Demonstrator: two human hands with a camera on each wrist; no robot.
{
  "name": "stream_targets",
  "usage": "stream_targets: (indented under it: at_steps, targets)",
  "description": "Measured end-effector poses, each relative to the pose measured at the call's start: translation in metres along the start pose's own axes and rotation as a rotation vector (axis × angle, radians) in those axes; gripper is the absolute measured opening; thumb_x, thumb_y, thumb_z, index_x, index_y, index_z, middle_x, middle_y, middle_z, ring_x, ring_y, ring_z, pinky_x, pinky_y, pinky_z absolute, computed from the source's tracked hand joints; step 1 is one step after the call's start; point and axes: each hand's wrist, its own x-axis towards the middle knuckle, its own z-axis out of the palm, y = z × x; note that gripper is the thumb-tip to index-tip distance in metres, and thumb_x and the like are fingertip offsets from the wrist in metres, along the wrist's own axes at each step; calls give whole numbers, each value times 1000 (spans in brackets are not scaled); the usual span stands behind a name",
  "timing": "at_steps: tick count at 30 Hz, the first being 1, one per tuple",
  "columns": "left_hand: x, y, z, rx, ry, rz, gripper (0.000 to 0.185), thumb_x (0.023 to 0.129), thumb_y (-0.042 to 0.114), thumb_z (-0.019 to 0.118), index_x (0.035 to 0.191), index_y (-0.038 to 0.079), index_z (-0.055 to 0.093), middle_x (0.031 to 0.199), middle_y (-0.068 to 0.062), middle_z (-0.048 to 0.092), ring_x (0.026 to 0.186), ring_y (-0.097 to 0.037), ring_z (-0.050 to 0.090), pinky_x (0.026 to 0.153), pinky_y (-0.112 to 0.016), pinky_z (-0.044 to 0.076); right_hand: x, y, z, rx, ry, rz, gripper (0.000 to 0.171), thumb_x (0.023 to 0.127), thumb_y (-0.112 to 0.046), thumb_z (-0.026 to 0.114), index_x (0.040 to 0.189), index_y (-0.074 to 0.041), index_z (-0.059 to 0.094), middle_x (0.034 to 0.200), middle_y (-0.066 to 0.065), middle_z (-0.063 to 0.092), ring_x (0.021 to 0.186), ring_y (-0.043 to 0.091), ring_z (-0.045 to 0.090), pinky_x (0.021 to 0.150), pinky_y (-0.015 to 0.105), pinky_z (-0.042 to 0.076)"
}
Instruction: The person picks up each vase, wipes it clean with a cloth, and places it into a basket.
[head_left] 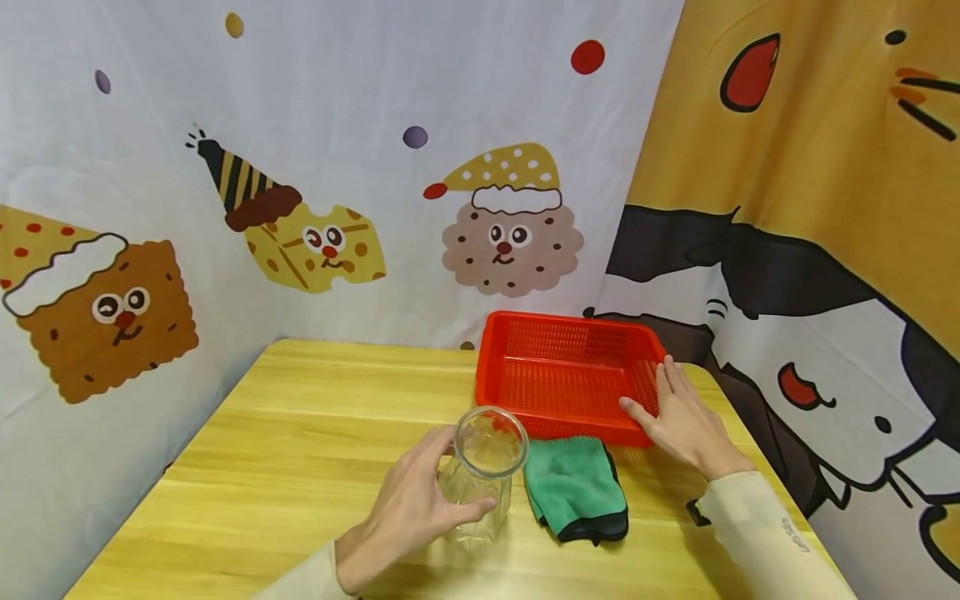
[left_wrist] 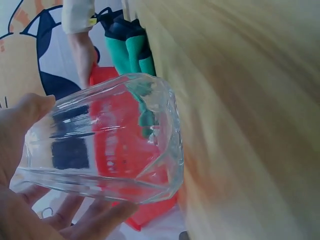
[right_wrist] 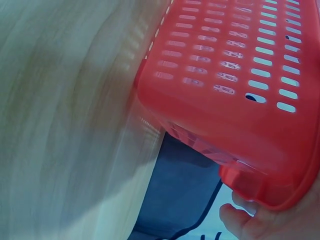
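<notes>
My left hand (head_left: 412,508) grips a clear, empty glass jar (head_left: 483,467) that stands upright near the table's front edge. In the left wrist view the jar (left_wrist: 110,145) fills the frame, with my fingers (left_wrist: 75,220) curled round it. My right hand (head_left: 682,421) holds the near right corner of a red perforated basket (head_left: 562,329). Its fingers lie along the right rim and the thumb sits at the front wall. The right wrist view shows the basket's side wall (right_wrist: 225,100) close up, with a fingertip (right_wrist: 240,220) tucked under the rim.
A folded green cloth (head_left: 573,483) with a dark edge lies between the jar and the basket. Everything sits on a wooden table (head_left: 300,433). Cartoon-printed curtains (head_left: 450,167) close in the back and both sides. The basket holds nothing.
</notes>
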Motion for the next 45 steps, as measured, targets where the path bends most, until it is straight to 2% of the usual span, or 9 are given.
stream_targets:
  at_steps: [5, 11, 18, 24, 29, 36, 41, 45]
  targets:
    - [6, 8, -8, 108, 65, 31, 88, 73, 53, 109, 149, 25, 73, 129, 9, 80, 108, -11, 77, 80, -21, 61, 2, 0, -1, -1, 6, 1, 124, 112, -87, 41, 181, 11, 9, 194, 32, -4, 178, 61, 9, 137, 88, 25]
    - [15, 18, -22, 131, 114, 71, 82, 73, 51, 108, 144, 27, 74, 123, 8, 75, 95, -8, 69, 65, -17, 53, 2, 0, -1, -4, 16, -4, 123, 112, -86, 41, 181, 12, 12, 194, 34, 0, 178, 61, 11, 135, 90, 29]
    - [35, 26, -37, 177, 166, 133, 80, 75, 50, 107, 145, 27, 77, 119, 3, 74, 94, -11, 66, 62, -18, 52, 2, 1, 2, -2, 24, -3, 123, 112, -86, 41, 181, 12, 13, 194, 33, 0, 178, 60, 11, 137, 87, 28]
    - [56, 31, -47, 220, 165, 168, 84, 75, 49, 107, 150, 29, 75, 121, 0, 73, 96, -14, 65, 60, -18, 52, 4, 0, 3, -7, 32, -5, 122, 112, -86, 41, 181, 11, 13, 194, 32, 0, 179, 59, 11, 139, 85, 28]
    - [72, 36, -50, 254, 159, 183, 86, 73, 48, 107, 151, 31, 74, 122, 0, 72, 91, -14, 60, 53, -19, 48, 1, 1, 2, -4, 34, -4, 122, 112, -85, 42, 181, 12, 14, 194, 33, 2, 179, 59, 11, 138, 85, 28]
    - [98, 39, -50, 330, 160, 212, 81, 75, 44, 104, 149, 34, 74, 120, 1, 70, 92, -16, 60, 48, -20, 44, -1, 1, 3, 1, 26, 6, 123, 112, -85, 42, 181, 11, 11, 194, 33, 1, 179, 59, 11, 135, 89, 30]
    - [115, 41, -48, 374, 125, 199, 80, 79, 43, 101, 153, 37, 71, 121, -2, 70, 96, -18, 60, 48, -22, 45, 0, 0, 2, 0, 20, 13, 122, 112, -84, 44, 182, 10, 10, 194, 32, -1, 179, 59, 10, 131, 92, 32]
    - [131, 42, -44, 417, 119, 215, 81, 80, 41, 100, 155, 39, 69, 122, -3, 70, 99, -20, 62, 50, -24, 48, 0, -1, 1, -3, 18, 12, 122, 112, -84, 45, 182, 10, 10, 194, 32, 0, 179, 59, 11, 130, 93, 32]
